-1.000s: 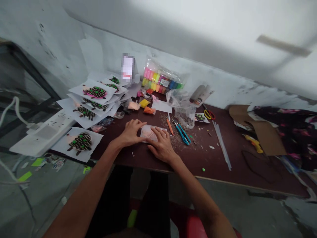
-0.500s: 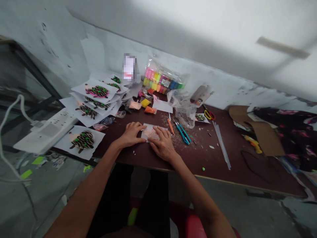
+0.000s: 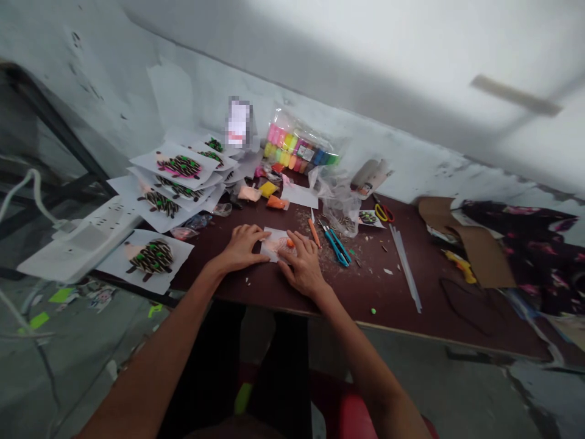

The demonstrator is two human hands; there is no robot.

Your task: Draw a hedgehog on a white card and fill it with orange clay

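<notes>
A small white sheet [image 3: 269, 236] with a faint pinkish drawing lies flat on the dark red table [image 3: 256, 286]. My left hand [image 3: 244, 247] rests at the sheet's left side, thumb and fingers spread around its edge. Over the right part of the sheet is my right hand [image 3: 301, 262], its fingers stretched out and touching it. A small orange lump [image 3: 290, 242] shows on the sheet at those fingertips. Just right of the hand are an orange stick-shaped tool [image 3: 314, 233] and teal-handled cutters [image 3: 337, 245].
Sheets with hedgehog pictures [image 3: 179, 164] are stacked at left beside a white power strip [image 3: 82, 241]. Behind are clay packets [image 3: 267, 189], a plastic bag [image 3: 340, 204] and a colourful clay set [image 3: 297, 146]. Scissors [image 3: 384, 212], clear sticks [image 3: 406, 268] and a yellow glue gun [image 3: 461, 266] lie to the right.
My right hand's fingers have shifted slightly to the right, and the orange lump now shows at their tips. My left hand has stayed in place. The view has shifted slightly.
</notes>
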